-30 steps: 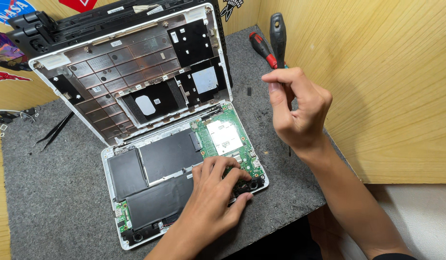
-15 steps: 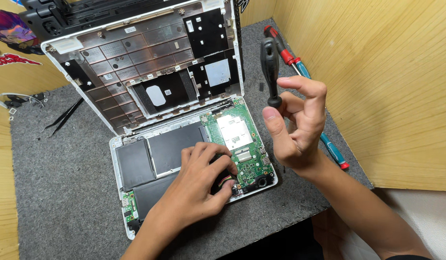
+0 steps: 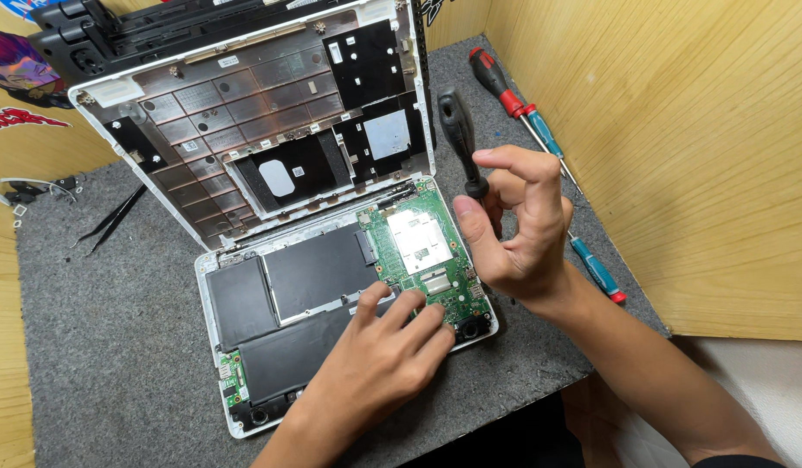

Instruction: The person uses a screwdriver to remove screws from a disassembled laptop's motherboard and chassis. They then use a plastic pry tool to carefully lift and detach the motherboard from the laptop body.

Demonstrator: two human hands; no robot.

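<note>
An opened white laptop base (image 3: 212,347) lies on the grey mat, showing black battery cells (image 3: 314,269) and a green circuit board (image 3: 422,247). Its lifted cover (image 3: 253,121) leans up behind it, inner side facing me. My left hand (image 3: 379,364) rests flat on the lower right of the base, fingers spread over the battery and the board's edge. My right hand (image 3: 513,230) hovers just right of the board and grips a black-handled screwdriver (image 3: 457,130), handle pointing up.
A red-handled screwdriver (image 3: 496,82) and two blue-handled ones (image 3: 596,269) lie on the grey mat (image 3: 97,347) along the wooden right wall (image 3: 678,156). Black tweezers (image 3: 110,221) lie at left. A black device (image 3: 80,39) sits behind the cover.
My right hand has carried the black screwdriver from the right wall inward and down, to beside the circuit board. My left hand has stayed on the base.
</note>
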